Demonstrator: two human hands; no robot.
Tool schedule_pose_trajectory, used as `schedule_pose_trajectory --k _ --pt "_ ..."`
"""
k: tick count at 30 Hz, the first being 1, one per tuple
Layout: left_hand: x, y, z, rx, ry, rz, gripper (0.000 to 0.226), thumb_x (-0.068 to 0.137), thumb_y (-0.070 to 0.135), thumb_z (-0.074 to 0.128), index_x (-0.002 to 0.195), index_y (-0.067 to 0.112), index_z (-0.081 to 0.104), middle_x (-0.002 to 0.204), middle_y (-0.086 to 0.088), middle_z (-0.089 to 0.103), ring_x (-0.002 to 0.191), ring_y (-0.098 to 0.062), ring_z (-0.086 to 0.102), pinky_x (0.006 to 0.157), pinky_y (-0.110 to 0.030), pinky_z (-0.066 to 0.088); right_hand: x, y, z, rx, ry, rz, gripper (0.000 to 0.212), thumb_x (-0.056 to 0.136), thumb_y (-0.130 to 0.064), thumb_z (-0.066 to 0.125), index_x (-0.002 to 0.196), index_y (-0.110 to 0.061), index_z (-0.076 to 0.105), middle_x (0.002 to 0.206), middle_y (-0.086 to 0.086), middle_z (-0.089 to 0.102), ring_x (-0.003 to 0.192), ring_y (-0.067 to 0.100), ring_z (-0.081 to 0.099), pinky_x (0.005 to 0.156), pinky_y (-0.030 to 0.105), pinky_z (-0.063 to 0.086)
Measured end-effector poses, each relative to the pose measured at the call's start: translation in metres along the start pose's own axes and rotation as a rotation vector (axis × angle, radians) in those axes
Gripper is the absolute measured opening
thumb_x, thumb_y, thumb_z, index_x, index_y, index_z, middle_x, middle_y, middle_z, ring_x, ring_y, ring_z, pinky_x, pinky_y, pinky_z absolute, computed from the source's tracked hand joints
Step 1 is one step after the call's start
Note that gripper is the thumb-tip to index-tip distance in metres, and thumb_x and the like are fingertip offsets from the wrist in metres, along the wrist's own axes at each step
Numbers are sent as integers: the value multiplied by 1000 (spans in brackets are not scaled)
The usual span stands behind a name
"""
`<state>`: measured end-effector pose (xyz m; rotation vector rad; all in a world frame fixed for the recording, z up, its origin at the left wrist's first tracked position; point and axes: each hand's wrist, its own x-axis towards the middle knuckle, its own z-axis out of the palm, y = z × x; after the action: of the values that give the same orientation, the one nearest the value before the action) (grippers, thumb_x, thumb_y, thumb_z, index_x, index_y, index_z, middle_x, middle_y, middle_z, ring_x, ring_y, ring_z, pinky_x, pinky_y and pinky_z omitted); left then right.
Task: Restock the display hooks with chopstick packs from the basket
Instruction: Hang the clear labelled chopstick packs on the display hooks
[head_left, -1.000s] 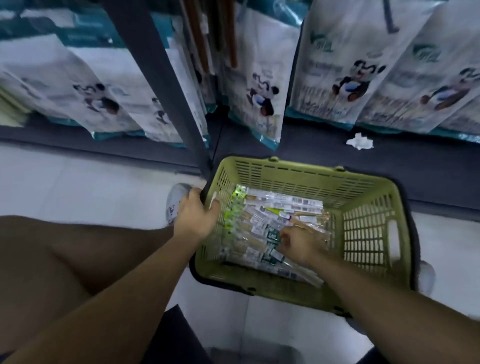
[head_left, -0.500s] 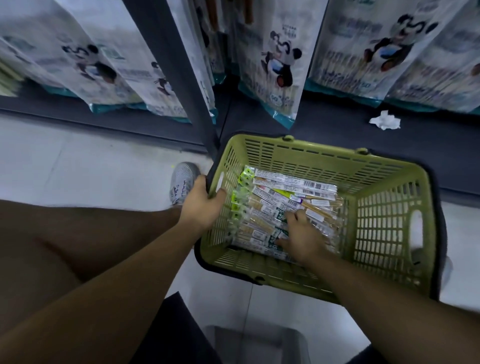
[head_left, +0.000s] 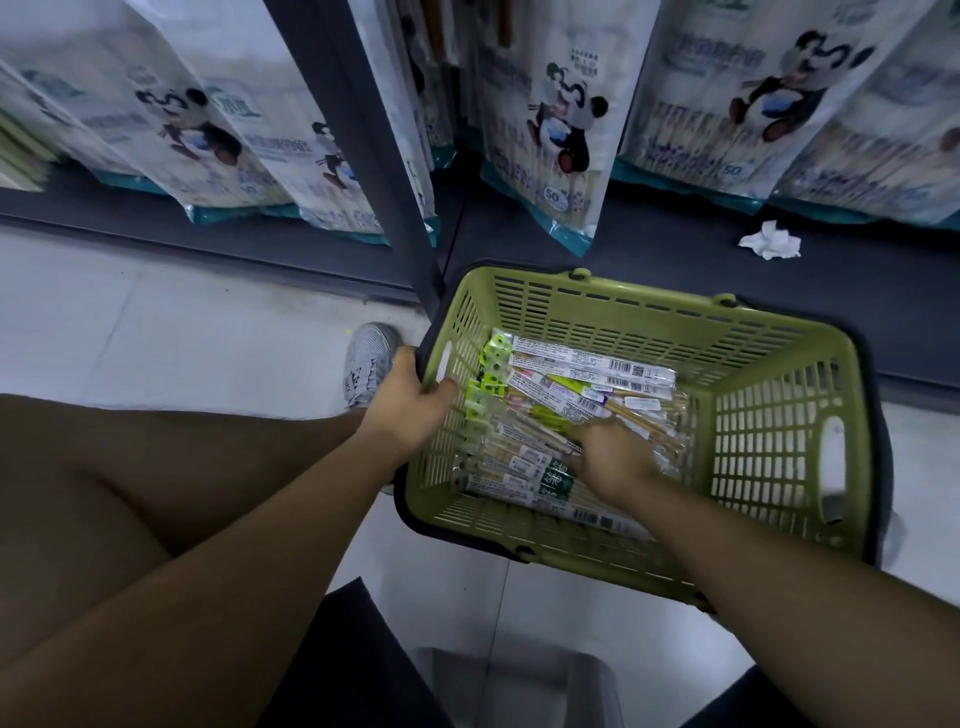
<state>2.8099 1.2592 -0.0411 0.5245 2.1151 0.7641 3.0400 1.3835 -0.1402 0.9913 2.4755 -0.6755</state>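
A green plastic basket (head_left: 779, 415) sits on the floor, filled with several long clear chopstick packs (head_left: 587, 364) that have green hang tabs at their left ends. My left hand (head_left: 410, 405) grips the basket's left rim. My right hand (head_left: 608, 457) reaches down inside, fingers curled on the packs in the middle of the pile; which pack it holds is hidden under the hand. Above, large white panda-print chopstick bags (head_left: 561, 130) hang from the display. The hooks themselves are out of view.
A dark shelf upright (head_left: 363, 156) stands just left of the basket. A dark base shelf (head_left: 675, 260) carries a crumpled white tissue (head_left: 771, 241). My grey shoe (head_left: 369, 364) rests on the pale tiled floor beside the basket. A grey bin (head_left: 519, 686) sits near my knees.
The view has tilted down and shifted, so the basket sits further right. My right hand has slid slightly toward the pile's middle. My left hand stays on the rim.
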Motion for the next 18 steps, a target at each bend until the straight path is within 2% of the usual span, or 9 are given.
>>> schedule_pose_trajectory --k 3,5,7,8,10,12,13,16,18 --pt "-7 4 0 286 254 213 51 91 23 68 135 9 47 128 -14 54 116 -30 52 98 -44 47 -3 -3 -23 230 60 23 13 95 -35 69 104 -26 70 79 -5 64 71 21 62 51 23 35" --pt "-16 15 2 388 412 436 45 90 19 67 131 6 54 125 -14 50 115 -31 48 98 -42 43 -3 -16 -44 520 107 27 10 93 -33 72 100 -25 73 75 0 68 69 27 66 53 29 45" --pt "-23 29 9 307 318 480 34 94 25 63 127 15 60 124 -6 49 112 -23 52 95 -36 45 -3 -36 -68 783 82 -8 13 88 -30 78 89 -18 76 77 5 73 71 24 69 61 36 51" --pt "-25 33 15 249 224 430 33 96 29 62 127 18 62 126 -4 49 113 -21 53 96 -34 46 -3 -45 -78 857 29 -36 11 86 -29 81 82 -21 75 72 -1 73 66 16 68 60 30 49" --pt "-29 37 27 41 27 236 32 99 37 61 126 20 64 127 -6 55 115 -22 57 102 -37 48 -5 -62 -89 872 -100 -117 26 85 -27 82 66 -21 65 55 -13 60 50 3 55 53 17 40" --pt "-33 38 35 -289 -91 41 26 102 36 60 120 18 66 118 -9 67 113 -26 65 101 -45 53 -6 -71 -91 827 -176 -165 37 87 -31 79 61 -18 56 49 -12 41 46 5 38 46 17 27" --pt "-33 36 37 -394 -106 -11 20 103 33 59 114 18 68 113 -8 71 111 -27 67 98 -46 55 -6 -71 -89 822 -201 -179 36 88 -33 78 61 -19 59 51 -11 41 47 5 37 47 18 27" --pt "-25 32 30 -592 -77 -88 12 107 25 53 105 20 64 100 -2 77 109 -27 70 92 -44 58 -7 -62 -86 887 -303 -139 16 84 -51 75 84 -35 77 72 -13 69 60 1 59 57 19 42" --pt "-17 32 17 -673 -45 -87 15 108 28 48 109 15 57 93 -4 80 100 -26 75 79 -42 62 -6 -45 -73 847 -303 -51 23 82 -58 72 96 -40 74 92 -13 76 77 1 67 64 21 48"
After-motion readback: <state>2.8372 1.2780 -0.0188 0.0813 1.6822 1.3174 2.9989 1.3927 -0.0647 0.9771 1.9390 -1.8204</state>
